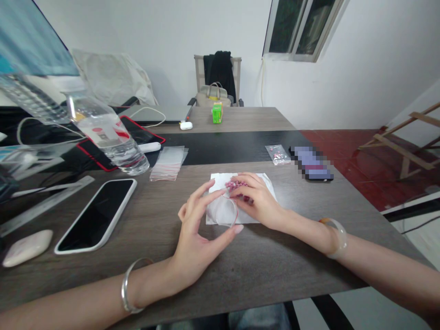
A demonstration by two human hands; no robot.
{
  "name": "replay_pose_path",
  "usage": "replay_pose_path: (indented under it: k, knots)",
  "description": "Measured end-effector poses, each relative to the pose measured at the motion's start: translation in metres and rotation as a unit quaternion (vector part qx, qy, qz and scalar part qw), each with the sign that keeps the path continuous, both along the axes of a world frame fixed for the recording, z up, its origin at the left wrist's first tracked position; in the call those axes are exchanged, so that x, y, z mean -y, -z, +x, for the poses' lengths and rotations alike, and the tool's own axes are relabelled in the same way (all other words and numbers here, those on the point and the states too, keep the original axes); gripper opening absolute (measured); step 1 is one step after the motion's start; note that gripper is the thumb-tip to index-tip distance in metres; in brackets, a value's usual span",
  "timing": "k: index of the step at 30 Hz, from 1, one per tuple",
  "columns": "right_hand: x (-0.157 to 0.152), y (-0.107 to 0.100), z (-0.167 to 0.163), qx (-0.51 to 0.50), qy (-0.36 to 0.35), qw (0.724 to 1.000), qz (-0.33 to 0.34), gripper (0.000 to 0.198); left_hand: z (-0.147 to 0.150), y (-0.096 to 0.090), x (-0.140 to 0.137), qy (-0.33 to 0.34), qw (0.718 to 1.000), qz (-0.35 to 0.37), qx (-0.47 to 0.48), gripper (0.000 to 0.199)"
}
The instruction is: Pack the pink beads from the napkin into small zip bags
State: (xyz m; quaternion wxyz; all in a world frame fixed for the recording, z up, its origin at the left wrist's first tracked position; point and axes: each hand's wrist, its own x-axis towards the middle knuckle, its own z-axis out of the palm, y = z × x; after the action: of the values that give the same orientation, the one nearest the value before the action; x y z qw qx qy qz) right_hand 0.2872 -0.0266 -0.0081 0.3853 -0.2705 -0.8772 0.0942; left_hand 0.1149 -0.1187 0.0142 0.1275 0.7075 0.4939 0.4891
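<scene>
Our left hand (194,240), thumb and fingers spread wide around a clear hoop (237,211), its hold uncertain; pink beads (237,184) over white paper (270,182); our right hand (263,204), fingers bent over the beads, grip unclear. We should steady the hoop lightly, keeping the beads above the paper
</scene>
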Motion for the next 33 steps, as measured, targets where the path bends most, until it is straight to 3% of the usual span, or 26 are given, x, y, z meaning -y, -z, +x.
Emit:
replay_pose_path:
  k: [7, 12, 15, 18, 23, 28, 30, 33]
  knots:
    - [0.015, -0.023, 0.002, -0.145, 0.070, 0.978, 0.131, 0.009, -0.001, 0.000, 0.000, 0.019, 0.999, -0.011, 0.029, 0.050]
    - [0.030, -0.033, 0.004, -0.154, 0.031, 0.962, 0.224, 0.006, -0.001, 0.001, 0.002, 0.011, 1.000, -0.022, 0.001, 0.053]
    - [0.034, -0.032, 0.003, -0.126, 0.007, 0.962, 0.241, 0.003, -0.001, 0.001, 0.003, 0.014, 0.999, -0.032, -0.018, 0.053]
    - [0.034, -0.029, 0.002, -0.112, 0.024, 0.972, 0.208, 0.009, 0.000, -0.001, 0.004, 0.009, 0.999, -0.041, -0.027, 0.050]
    - [0.025, -0.022, 0.002, -0.097, 0.114, 0.985, 0.083, 0.015, -0.001, -0.002, 0.003, 0.001, 0.999, -0.053, -0.007, 0.048]
    - [0.010, -0.009, 0.004, 0.003, 0.146, 0.989, -0.009, 0.013, -0.003, -0.002, 0.003, 0.022, 0.989, -0.094, 0.111, 0.036]
    - [0.006, -0.007, 0.005, 0.036, 0.140, 0.989, -0.023, 0.012, -0.003, -0.002, 0.003, 0.044, 0.962, -0.170, 0.211, 0.034]
    - [0.005, -0.006, 0.005, 0.074, 0.121, 0.989, -0.032, 0.008, -0.002, -0.001, 0.004, 0.082, 0.881, -0.302, 0.355, 0.043]
